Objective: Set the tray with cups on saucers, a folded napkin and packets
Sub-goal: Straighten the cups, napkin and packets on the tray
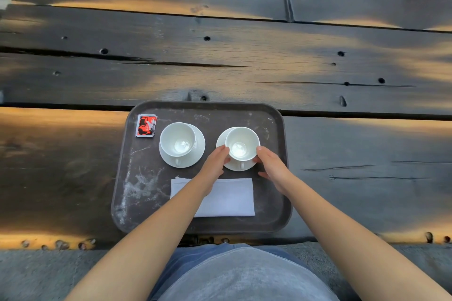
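Note:
A dark brown tray [271, 203] lies on the table's near edge. On it stand two empty white cups on white saucers: the left cup [178, 139] on its saucer [195, 156], the right cup [242, 144] on its saucer [221, 140]. My left hand [215, 164] touches the right cup's left side and my right hand [271, 166] its right side, fingers curved around it. A folded white napkin [230, 199] lies at the tray's front, partly under my left forearm. A stack of red-and-black packets [146, 125] sits in the tray's far left corner.
The tray rests on a dark, worn plank table [220, 61] with cracks and bolt holes. The table's near edge runs just below the tray. A grey floor strip [49, 273] shows beneath it, beside my lap.

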